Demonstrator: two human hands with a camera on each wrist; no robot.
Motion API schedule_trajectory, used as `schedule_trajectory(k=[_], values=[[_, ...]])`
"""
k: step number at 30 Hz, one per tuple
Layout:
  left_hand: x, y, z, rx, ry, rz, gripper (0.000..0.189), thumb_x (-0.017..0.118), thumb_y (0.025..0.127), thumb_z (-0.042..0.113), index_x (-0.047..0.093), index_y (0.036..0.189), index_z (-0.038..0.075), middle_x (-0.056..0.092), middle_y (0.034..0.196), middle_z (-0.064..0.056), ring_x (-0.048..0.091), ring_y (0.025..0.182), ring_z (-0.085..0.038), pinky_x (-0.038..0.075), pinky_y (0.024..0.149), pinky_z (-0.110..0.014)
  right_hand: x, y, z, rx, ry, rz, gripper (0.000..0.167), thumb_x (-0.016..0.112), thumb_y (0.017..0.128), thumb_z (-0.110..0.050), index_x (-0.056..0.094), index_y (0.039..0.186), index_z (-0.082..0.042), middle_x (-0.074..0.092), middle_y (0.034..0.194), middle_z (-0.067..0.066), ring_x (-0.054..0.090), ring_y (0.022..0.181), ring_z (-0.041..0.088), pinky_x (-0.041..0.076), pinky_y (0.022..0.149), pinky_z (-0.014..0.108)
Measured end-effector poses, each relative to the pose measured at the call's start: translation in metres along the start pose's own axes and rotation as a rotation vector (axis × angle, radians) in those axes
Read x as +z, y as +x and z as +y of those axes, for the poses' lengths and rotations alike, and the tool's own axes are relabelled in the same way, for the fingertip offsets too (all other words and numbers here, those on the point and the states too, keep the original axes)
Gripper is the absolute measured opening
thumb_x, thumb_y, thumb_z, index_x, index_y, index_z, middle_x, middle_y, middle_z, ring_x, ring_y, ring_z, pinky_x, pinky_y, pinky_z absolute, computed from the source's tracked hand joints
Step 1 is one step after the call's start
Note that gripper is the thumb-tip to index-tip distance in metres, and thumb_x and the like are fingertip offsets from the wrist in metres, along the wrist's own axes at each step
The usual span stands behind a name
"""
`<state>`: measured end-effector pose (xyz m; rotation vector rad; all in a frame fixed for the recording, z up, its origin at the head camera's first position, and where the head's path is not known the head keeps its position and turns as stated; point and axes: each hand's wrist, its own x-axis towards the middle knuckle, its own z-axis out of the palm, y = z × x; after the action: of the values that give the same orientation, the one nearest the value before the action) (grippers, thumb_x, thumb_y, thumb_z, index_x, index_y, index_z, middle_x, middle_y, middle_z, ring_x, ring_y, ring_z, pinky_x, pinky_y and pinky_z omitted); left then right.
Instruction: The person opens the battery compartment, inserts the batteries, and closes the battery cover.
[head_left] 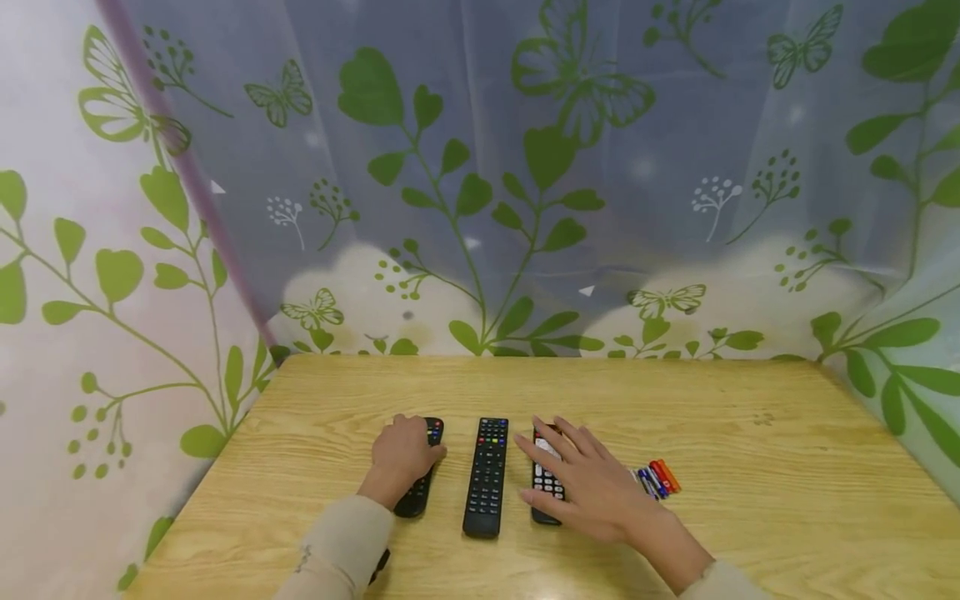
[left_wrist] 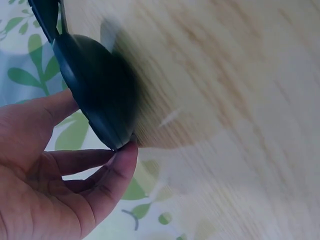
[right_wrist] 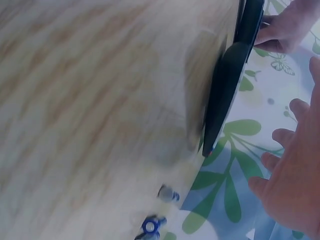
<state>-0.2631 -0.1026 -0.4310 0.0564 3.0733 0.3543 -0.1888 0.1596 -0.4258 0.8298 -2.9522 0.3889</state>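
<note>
Three black remote controls lie side by side on a wooden table. My left hand (head_left: 405, 457) grips the left remote (head_left: 411, 503) by its upper part, covering many of its buttons. In the left wrist view, thumb and fingertips pinch the edges of that remote (left_wrist: 95, 90). The longer middle remote (head_left: 486, 483) lies untouched between the hands. Over the right remote (head_left: 549, 482), with its pale buttons, my right hand (head_left: 592, 483) is spread with straight fingers. The right wrist view shows these fingers (right_wrist: 270, 162) apart from the dark remote (right_wrist: 225, 85).
Several small batteries (head_left: 658, 479), some orange-red and some blue and white, lie right of my right hand. A small black thing (head_left: 380, 565) peeks out beside the left sleeve. A leaf-patterned curtain (head_left: 480, 208) hangs behind the table (head_left: 735, 433).
</note>
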Motion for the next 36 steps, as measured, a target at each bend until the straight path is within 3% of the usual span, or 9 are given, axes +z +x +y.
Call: schedule_trajectory(k=[9,18,24,32,36], values=[[-0.002,0.006,0.002,-0.007,-0.029,0.009,0.043,0.078,0.078,0.034,0.064,0.098,-0.002,0.059,0.083,-0.014,0.056,0.068,-0.025,0.051,0.056,-0.04,0.009,0.008,-0.009,-0.057,0.0,0.011,0.065,0.033,0.096,-0.062,0.026,0.152,-0.029,0.016,0.158,0.001,0.01,0.144,0.026,0.014,0.114,0.052],[-0.002,0.007,0.001,-0.02,-0.031,-0.006,0.045,0.078,0.077,0.034,0.063,0.101,-0.002,0.059,0.083,-0.014,0.056,0.07,-0.026,0.052,0.059,-0.04,0.012,0.01,-0.011,-0.048,0.0,-0.016,0.066,0.031,0.096,-0.063,0.027,0.151,-0.028,0.018,0.157,0.002,0.009,0.144,0.027,0.014,0.114,0.054],[-0.002,0.011,-0.005,-0.029,-0.056,-0.009,0.045,0.079,0.075,0.035,0.064,0.097,-0.002,0.061,0.079,-0.011,0.057,0.064,-0.022,0.052,0.054,-0.037,0.012,0.011,-0.012,-0.047,0.013,-0.022,0.066,0.03,0.096,-0.064,0.027,0.151,-0.028,0.018,0.157,0.001,0.009,0.144,0.027,0.014,0.114,0.054],[-0.005,0.015,-0.014,-0.047,-0.207,0.003,0.046,0.078,0.077,0.035,0.064,0.099,-0.003,0.062,0.08,-0.01,0.057,0.065,-0.023,0.051,0.057,-0.037,0.012,0.011,-0.011,-0.04,0.009,-0.023,0.066,0.03,0.096,-0.064,0.026,0.152,-0.03,0.018,0.157,0.002,0.009,0.144,0.026,0.016,0.113,0.055],[-0.011,0.012,-0.014,-0.042,-0.294,0.016,0.054,0.075,0.079,0.034,0.062,0.114,-0.005,0.064,0.09,-0.014,0.058,0.067,-0.021,0.052,0.057,-0.035,0.011,0.012,-0.011,-0.027,0.014,-0.029,0.065,0.031,0.096,-0.064,0.025,0.152,-0.031,0.016,0.158,0.0,0.008,0.144,0.026,0.016,0.113,0.055]])
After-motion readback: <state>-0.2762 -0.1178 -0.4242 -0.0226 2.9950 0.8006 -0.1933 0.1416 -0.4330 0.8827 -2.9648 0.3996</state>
